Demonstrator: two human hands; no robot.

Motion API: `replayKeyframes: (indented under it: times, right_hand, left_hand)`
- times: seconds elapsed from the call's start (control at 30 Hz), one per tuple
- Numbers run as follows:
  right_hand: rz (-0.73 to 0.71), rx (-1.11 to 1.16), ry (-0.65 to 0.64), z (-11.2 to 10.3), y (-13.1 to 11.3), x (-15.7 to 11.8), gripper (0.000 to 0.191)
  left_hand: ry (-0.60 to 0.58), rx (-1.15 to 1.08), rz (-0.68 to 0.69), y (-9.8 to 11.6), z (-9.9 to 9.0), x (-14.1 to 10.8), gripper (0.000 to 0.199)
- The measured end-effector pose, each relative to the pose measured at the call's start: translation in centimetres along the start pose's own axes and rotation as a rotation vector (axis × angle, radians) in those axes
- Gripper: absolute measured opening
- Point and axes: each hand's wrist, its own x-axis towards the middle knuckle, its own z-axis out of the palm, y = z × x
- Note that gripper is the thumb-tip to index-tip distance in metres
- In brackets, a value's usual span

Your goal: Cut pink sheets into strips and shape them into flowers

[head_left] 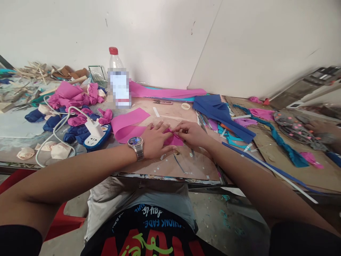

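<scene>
"While the left hand point(156, 140) lies palm down, fingers spread over the pink strip point(130, 121), what is the right hand point(189, 133) doing?"

"Its thumb and fingertips are drawn together, pinching the strip just beside the left fingers. How firmly, I cannot tell."

"And the strip itself?"

"On the worktable point(197, 165), doubling back in a fold to the left of the hands, with one end pointing toward the wall point(160, 42)."

"What sits nearest?"

"A watch point(135, 142) on the left wrist. Left of that, a blue-edged power strip point(92, 143) with a white charger point(93, 127) plugged in. Crumpled pink bundles point(70, 94), dark blue bundles point(52, 122) and cream bundles point(26, 153) lie around its cable point(55, 128)."

"Beyond the hands?"

"A phone point(119, 89), its screen blurred, stands before a red-capped bottle point(113, 51). A longer pink band point(167, 93) runs along the wall; small snips point(163, 102) and a pale ring point(185, 106) lie in front of it. Dark blue strips point(213, 106) are heaped to the right."

"Farther right?"

"Another person's hand point(319, 126), by a grey piece point(290, 128) dotted with pink. Whether they touch, I cannot tell."
</scene>
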Motion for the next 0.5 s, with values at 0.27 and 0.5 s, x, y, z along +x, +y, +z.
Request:
replayKeyframes:
  times: [0.27, 0.5]
  right_hand:
    - [-0.02, 0.004, -0.008, 0.24, 0.15, 0.07, 0.021]
    - [-0.018, 0.006, -0.009, 0.17, 0.24, 0.1, 0.022]
  left_hand:
    - [0.03, 0.005, -0.023, 0.24, -0.43, 0.16, 0.068]
    - [0.045, 0.014, -0.043, 0.13, -0.58, 0.2, 0.062]
